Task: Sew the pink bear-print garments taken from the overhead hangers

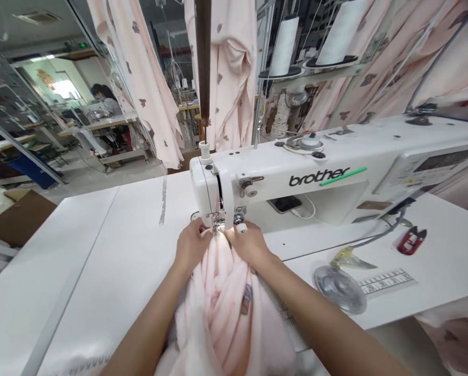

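Note:
Pale pink plush fabric (226, 292) with a small printed figure hangs in folds from the needle area down over the table's front edge. Its gathered upper end lies under the lit presser foot (217, 227) of a white sewing machine (269, 183). On the left of the needle, my left hand (192, 243) pinches the fabric edge between thumb and fingers. My right hand (249, 244) grips the cloth just right of the foot, its fingertips partly hidden beneath the machine head.
On the table's right lie red thread snips (412, 240), a clear round dish (339, 289), a yellow-handled tool (349, 258) and a ruler strip (390, 282). A phone (284, 203) rests behind the machine arm. Thread cones (284, 47) stand above; printed pink cloth (230, 73) hangs behind.

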The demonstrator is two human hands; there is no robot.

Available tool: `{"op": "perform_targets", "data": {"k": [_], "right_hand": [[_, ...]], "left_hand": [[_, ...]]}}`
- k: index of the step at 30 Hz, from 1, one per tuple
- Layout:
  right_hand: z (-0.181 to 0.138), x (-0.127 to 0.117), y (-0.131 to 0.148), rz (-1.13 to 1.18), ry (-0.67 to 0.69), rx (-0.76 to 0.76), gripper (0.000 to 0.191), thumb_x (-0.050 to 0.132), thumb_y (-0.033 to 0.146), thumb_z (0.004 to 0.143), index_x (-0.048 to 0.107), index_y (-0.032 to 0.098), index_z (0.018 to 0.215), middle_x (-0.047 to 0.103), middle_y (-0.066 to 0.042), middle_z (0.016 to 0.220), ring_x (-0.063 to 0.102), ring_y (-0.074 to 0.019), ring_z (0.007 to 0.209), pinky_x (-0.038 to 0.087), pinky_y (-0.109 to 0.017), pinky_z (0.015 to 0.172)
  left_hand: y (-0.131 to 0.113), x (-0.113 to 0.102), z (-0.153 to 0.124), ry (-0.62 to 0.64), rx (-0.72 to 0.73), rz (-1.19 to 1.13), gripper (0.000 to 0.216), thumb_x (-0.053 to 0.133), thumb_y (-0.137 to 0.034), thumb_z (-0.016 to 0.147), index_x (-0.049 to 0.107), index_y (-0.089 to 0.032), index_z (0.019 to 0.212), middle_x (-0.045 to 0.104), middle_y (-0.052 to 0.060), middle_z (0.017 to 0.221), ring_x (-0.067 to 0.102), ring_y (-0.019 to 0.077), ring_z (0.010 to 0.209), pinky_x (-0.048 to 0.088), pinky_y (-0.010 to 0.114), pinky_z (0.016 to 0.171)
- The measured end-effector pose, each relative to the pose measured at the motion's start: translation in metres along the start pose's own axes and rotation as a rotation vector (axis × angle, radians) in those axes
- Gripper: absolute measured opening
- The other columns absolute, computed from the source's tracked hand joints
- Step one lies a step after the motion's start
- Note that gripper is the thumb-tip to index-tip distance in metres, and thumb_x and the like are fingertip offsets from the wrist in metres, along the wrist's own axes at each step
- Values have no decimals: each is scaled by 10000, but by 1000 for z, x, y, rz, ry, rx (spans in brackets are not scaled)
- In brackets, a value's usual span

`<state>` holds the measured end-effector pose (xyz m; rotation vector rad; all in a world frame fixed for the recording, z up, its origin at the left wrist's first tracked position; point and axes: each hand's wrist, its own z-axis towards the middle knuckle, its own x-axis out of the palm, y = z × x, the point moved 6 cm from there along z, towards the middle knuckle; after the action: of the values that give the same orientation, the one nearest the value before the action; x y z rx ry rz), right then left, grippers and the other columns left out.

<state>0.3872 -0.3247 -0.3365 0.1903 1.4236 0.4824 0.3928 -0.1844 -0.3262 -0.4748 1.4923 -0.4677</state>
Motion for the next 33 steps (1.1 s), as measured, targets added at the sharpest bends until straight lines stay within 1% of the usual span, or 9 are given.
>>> {"op": "perform_targets", "data": {"k": [4, 7, 9, 14, 18, 27, 29, 31, 33], "right_hand": [[-6, -2, -7, 106, 3, -103, 261, 331, 226, 909, 577, 171, 842, 644, -35, 759, 586, -163, 708, 379, -220, 630], [-7, -4, -12, 153, -35, -95, 348, 234, 203, 914, 535, 175, 742, 626, -62, 750, 575, -178, 695, 388, -235, 634], [-6, -3, -12, 164, -46, -82, 352, 219, 201, 903, 510, 185, 705, 615, -69, 723, 567, -190, 676, 386, -248, 619], [-5, -3, -12, 199, -63, -54, 263, 251, 194, 863, 499, 180, 777, 609, -72, 719, 562, -205, 682, 386, -258, 611], [-6, -4, -12, 216, -59, -37, 232, 262, 181, 846, 485, 181, 783, 604, -65, 694, 553, -201, 647, 374, -257, 590], [-5, -4, -12, 253, -29, -71, 268, 263, 208, 873, 503, 178, 758, 610, -61, 716, 562, -187, 685, 372, -251, 617], [-6, -5, -9, 275, 5, -80, 281, 299, 269, 887, 517, 184, 731, 609, -39, 678, 568, -181, 678, 376, -245, 619], [-6, -6, -8, 285, 46, -50, 277, 373, 322, 875, 525, 191, 684, 592, -12, 624, 566, -173, 658, 371, -235, 611], [-6, -9, -5, 277, 61, -17, 249, 430, 302, 845, 528, 193, 644, 573, -1, 595, 558, -169, 645, 359, -227, 597]], "left_hand": [[1, 1, 1, 6, 11, -46, 71, 474, -244, 745, 513, -195, 712, 601, -15, 704, 550, 143, 664, 344, 227, 571], [2, 1, 0, 6, 14, -67, 71, 469, -234, 740, 507, -192, 698, 600, -13, 706, 543, 141, 660, 337, 228, 570], [2, 1, 0, 1, 10, -72, 72, 469, -228, 733, 498, -188, 680, 593, -8, 691, 533, 143, 645, 331, 231, 563], [2, 0, -1, 9, 7, -80, 65, 468, -219, 724, 496, -186, 674, 584, 0, 691, 526, 147, 646, 328, 236, 566], [2, 0, -2, 36, -3, -89, 79, 474, -236, 726, 512, -184, 680, 579, 0, 672, 536, 150, 651, 336, 236, 569], [-2, -2, -4, 76, -1, -95, 93, 474, -230, 725, 514, -178, 659, 572, -2, 661, 542, 152, 662, 341, 237, 577], [-2, -2, -4, 85, 13, -100, 95, 472, -236, 727, 511, -179, 661, 567, -4, 662, 537, 151, 662, 341, 238, 585], [-2, -2, -3, 89, 27, -104, 94, 465, -234, 730, 512, -179, 670, 565, -4, 666, 533, 152, 670, 341, 241, 599], [-1, -1, -3, 84, 41, -108, 79, 457, -219, 729, 518, -180, 697, 569, -2, 685, 531, 154, 681, 342, 245, 612]]}}
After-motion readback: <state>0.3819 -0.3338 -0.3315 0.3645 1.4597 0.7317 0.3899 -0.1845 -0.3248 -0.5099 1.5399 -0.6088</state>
